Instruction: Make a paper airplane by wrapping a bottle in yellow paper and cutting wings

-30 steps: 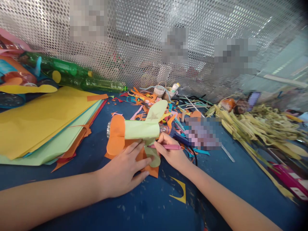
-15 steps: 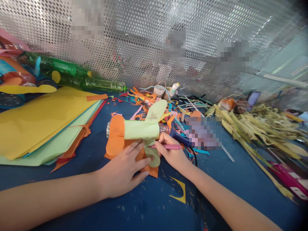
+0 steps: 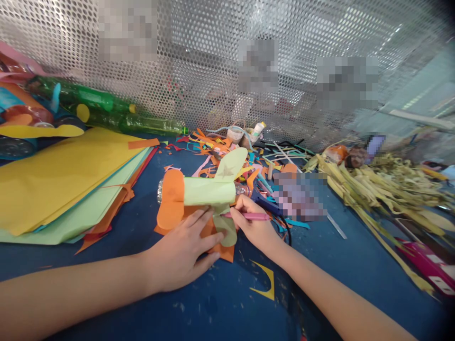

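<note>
A plastic bottle (image 3: 241, 189) wrapped in pale green paper (image 3: 202, 191) lies sideways in front of me, with orange paper lobes (image 3: 170, 215) at its left end. From its right part stick two light green paper wings; the upper wing (image 3: 232, 163) bears a dark star. My left hand (image 3: 190, 246) rests with fingers spread on the orange paper sheet (image 3: 227, 253) under the bottle, its fingertips touching the lower wing (image 3: 227, 232). Pinched in my right hand (image 3: 254, 225) is a pink pen (image 3: 258, 216), its tip at the lower wing.
Stacked coloured paper (image 3: 64, 175) lies at the left, below green bottles (image 3: 117, 113). Paper scraps (image 3: 209, 147) and a blue glue gun (image 3: 268, 203) are beyond the bottle. Dry husks (image 3: 384, 189) lie at right. A perforated metal panel (image 3: 199, 61) stands behind.
The pink pen and my right hand have shifted very slightly to the right. My left hand and the bottle look practically unmoved.
</note>
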Available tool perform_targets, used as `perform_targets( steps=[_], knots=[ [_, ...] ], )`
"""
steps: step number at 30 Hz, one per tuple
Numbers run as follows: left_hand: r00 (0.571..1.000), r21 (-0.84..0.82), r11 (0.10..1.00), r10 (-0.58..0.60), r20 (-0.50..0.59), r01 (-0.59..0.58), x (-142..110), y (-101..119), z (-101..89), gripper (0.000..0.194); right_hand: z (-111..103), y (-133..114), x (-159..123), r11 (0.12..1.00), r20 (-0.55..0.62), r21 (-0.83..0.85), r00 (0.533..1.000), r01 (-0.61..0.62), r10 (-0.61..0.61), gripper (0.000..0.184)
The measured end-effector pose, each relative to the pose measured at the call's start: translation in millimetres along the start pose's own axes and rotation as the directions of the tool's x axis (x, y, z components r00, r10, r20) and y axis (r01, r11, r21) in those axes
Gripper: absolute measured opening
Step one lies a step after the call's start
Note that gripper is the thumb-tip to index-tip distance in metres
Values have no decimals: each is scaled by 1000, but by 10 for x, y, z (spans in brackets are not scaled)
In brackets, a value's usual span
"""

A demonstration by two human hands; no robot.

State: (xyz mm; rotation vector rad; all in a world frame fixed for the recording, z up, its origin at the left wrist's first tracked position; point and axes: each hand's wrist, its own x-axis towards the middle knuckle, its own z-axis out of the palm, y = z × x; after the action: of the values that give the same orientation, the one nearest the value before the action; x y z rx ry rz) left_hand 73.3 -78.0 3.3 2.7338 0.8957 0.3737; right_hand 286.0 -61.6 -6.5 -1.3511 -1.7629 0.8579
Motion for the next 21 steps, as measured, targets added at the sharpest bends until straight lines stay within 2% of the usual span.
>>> perform_targets(
  steps=[16,21],
  knots=[
    [999,-16,1000,2,-48,-3,-6,-8,26,36,-38,-9,9,999,45,48,999,1,-3,22],
    [1000,4,1000,-4,0,4,0,7,-4,36,-31,-33,3,999,65,46,998,-29,26,22]
  ],
)
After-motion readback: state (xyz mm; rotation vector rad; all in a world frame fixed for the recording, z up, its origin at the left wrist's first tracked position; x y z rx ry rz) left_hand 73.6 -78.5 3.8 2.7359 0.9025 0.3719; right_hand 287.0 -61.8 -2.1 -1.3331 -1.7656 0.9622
